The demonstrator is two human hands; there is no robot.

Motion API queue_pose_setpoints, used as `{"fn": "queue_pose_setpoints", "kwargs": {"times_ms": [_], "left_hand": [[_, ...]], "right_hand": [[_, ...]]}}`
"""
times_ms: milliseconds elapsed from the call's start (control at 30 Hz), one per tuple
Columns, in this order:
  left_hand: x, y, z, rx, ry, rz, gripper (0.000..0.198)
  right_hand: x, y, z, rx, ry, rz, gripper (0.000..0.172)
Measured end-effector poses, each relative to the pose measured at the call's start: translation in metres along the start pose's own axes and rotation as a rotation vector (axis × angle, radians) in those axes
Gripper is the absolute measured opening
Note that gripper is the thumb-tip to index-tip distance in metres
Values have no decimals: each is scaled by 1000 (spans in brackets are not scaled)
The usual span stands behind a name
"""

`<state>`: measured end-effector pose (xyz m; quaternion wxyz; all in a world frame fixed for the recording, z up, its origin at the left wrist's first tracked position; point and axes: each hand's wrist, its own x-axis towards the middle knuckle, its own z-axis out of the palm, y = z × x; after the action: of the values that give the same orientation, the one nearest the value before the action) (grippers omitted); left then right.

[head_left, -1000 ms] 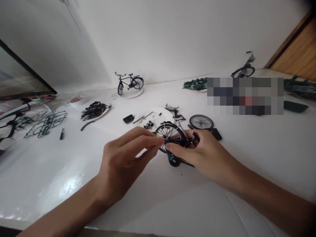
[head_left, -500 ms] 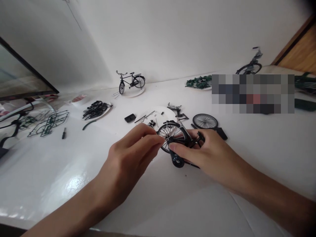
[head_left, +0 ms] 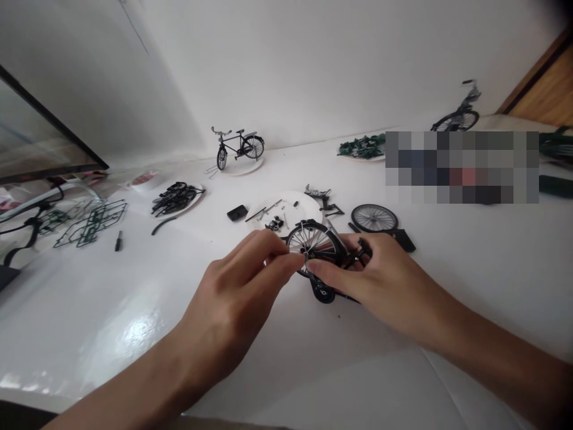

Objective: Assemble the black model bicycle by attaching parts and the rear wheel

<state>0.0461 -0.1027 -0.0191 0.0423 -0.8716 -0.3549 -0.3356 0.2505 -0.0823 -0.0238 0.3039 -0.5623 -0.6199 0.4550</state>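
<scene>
A half-built black model bicycle (head_left: pixel 324 248) with one spoked wheel (head_left: pixel 311 240) sits upright on the white table (head_left: pixel 134 310). My right hand (head_left: pixel 380 278) grips its frame from the right, fingers wrapped around it. My left hand (head_left: pixel 237 292) is pinched at the wheel's hub, thumb and fingertips pressed together on something too small to name. A dark round-headed piece (head_left: pixel 323 292) pokes out under my right thumb.
A loose spoked wheel (head_left: pixel 374 217) lies just right of the model. A paper plate (head_left: pixel 282 206) with small parts sits behind it. A finished model bike (head_left: pixel 237 146), a plate of black parts (head_left: pixel 174 199), green part frames (head_left: pixel 92 221) and a screwdriver (head_left: pixel 117 240) lie further off.
Both hands keep their grip at the wheel hub. The view has drifted slightly, so the scene sits a little to the right and higher.
</scene>
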Motion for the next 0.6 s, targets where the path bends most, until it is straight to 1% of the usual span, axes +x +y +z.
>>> {"fn": "queue_pose_setpoints", "kwargs": {"times_ms": [67, 133, 233, 300, 367, 467, 600], "left_hand": [[2, 0, 0, -5, 15, -15, 28], [6, 1, -1, -65, 31, -74, 22], [14, 0, 1, -252, 54, -244, 11], [16, -1, 3, -372, 80, -361, 8], [16, -2, 6, -465, 110, -414, 8], [14, -2, 9, -538, 145, -363, 8], [13, -1, 11, -617, 176, -239, 23]], "right_hand": [[-1, 0, 1, 4, -6, -11, 19], [-2, 1, 1, 22, -28, -21, 19], [-4, 1, 2, 47, -45, -26, 18], [-4, 1, 2, 57, -41, -34, 18], [-3, 0, 1, 77, -32, -48, 19], [-2, -2, -1, 161, -62, -31, 18], [-5, -12, -4, 333, -188, 117, 12]]}}
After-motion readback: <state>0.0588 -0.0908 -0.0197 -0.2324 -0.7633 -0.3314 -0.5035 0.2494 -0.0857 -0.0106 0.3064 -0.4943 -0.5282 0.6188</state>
